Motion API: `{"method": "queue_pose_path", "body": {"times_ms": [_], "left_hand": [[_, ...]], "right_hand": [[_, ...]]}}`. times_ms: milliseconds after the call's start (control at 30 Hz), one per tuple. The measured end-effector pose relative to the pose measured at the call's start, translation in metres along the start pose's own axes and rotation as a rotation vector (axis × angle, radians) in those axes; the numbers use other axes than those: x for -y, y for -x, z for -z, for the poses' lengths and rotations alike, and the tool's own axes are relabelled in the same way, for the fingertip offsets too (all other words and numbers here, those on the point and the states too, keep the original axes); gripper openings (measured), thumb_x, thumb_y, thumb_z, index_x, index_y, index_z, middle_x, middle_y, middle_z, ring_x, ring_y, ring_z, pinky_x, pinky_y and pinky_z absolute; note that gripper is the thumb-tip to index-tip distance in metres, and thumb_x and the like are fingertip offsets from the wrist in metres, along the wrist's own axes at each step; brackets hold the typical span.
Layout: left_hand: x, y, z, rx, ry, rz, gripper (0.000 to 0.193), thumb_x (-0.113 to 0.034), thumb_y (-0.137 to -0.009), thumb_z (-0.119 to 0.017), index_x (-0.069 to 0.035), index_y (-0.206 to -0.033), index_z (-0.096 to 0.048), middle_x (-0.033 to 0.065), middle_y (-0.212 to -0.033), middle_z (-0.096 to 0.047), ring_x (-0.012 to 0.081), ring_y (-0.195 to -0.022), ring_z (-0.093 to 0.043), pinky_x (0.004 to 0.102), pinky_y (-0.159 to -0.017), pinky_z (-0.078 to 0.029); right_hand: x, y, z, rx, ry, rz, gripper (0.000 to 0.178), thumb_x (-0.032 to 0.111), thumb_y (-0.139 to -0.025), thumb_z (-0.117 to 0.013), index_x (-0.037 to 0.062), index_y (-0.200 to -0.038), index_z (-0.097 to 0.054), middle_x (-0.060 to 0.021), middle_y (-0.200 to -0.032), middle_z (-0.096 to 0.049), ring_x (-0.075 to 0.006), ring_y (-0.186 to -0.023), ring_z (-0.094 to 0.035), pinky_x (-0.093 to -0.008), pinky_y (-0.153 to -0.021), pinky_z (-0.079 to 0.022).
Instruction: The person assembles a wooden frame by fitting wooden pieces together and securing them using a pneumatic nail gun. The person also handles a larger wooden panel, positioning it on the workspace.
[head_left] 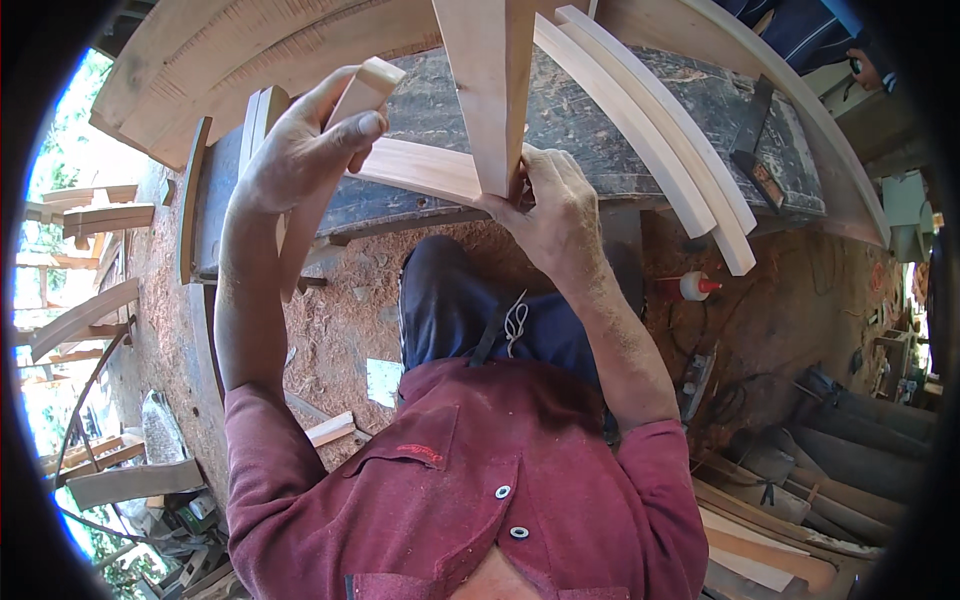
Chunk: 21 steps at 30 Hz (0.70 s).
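My left hand point(305, 145) is wrapped around a flat wooden bar point(368, 90), its end rising between thumb and fingers. The bar slants down past my forearm. Over the bench, my right hand point(558, 205) grips the near end of a thick wooden post point(488, 85), thumb below and fingers at its right side. A pale wooden rail point(425, 170) runs from beside my left hand to the post and meets it at my right thumb. I cannot tell whether the two are fixed together. Pale dust coats both hands and forearms.
Beneath the wood lies a dark, worn workbench point(345, 215). Two curved wooden strips point(640, 115) and a dark try square point(757, 145) rest to the right. A white bottle with a red cap point(695, 286) is beyond my right forearm. Another person's hand point(866, 70) shows far right.
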<state>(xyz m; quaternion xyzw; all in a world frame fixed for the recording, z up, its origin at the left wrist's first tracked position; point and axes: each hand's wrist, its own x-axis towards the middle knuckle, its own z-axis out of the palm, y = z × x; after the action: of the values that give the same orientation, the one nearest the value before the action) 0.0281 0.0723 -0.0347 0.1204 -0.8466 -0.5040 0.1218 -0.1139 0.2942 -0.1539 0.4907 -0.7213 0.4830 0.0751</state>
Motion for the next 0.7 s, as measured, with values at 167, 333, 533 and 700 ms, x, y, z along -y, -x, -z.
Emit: {"method": "queue_pose_path", "body": {"times_ms": [167,333,533,700], "left_hand": [[0.016,-0.004,-0.006,0.124,-0.056,0.119,0.076,-0.060,-0.089,-0.072,-0.004,-0.138,-0.055,0.0057,-0.096,-0.064,0.0122,-0.083,-0.061,0.0283,-0.072,-0.051],[0.023,-0.001,-0.034,0.155,-0.129,0.150,0.083,-0.061,-0.084,-0.076,-0.004,-0.141,-0.052,0.0151,-0.118,-0.068,0.0244,-0.102,-0.067,0.0372,-0.089,-0.054],[0.022,-0.002,-0.040,0.179,-0.276,0.168,0.083,-0.059,-0.084,-0.076,-0.004,-0.141,-0.052,0.0215,-0.119,-0.068,0.0312,-0.111,-0.067,0.0408,-0.095,-0.052],[0.031,0.002,-0.037,0.140,-0.230,0.198,0.086,-0.057,-0.085,-0.076,-0.007,-0.149,-0.046,0.0160,-0.127,-0.065,0.0245,-0.118,-0.062,0.0392,-0.103,-0.048]], "right_hand": [[-0.001,0.003,0.001,0.002,-0.020,-0.015,0.065,0.017,-0.069,-0.090,-0.0019,-0.124,-0.060,-0.0172,-0.099,-0.066,-0.0361,-0.093,-0.064,-0.0455,-0.084,-0.053],[0.002,0.001,0.001,-0.051,-0.107,-0.056,0.066,0.015,-0.069,-0.089,0.0004,-0.126,-0.061,-0.0155,-0.099,-0.067,-0.0353,-0.094,-0.064,-0.0445,-0.084,-0.053],[-0.005,-0.001,-0.003,-0.049,-0.136,-0.088,0.062,0.016,-0.069,-0.090,0.0017,-0.123,-0.063,-0.0150,-0.099,-0.068,-0.0337,-0.094,-0.066,-0.0433,-0.083,-0.054],[-0.001,-0.004,-0.001,-0.045,-0.114,-0.096,0.061,0.017,-0.069,-0.090,0.0015,-0.122,-0.064,-0.0141,-0.099,-0.068,-0.0321,-0.093,-0.066,-0.0425,-0.082,-0.054]]}}
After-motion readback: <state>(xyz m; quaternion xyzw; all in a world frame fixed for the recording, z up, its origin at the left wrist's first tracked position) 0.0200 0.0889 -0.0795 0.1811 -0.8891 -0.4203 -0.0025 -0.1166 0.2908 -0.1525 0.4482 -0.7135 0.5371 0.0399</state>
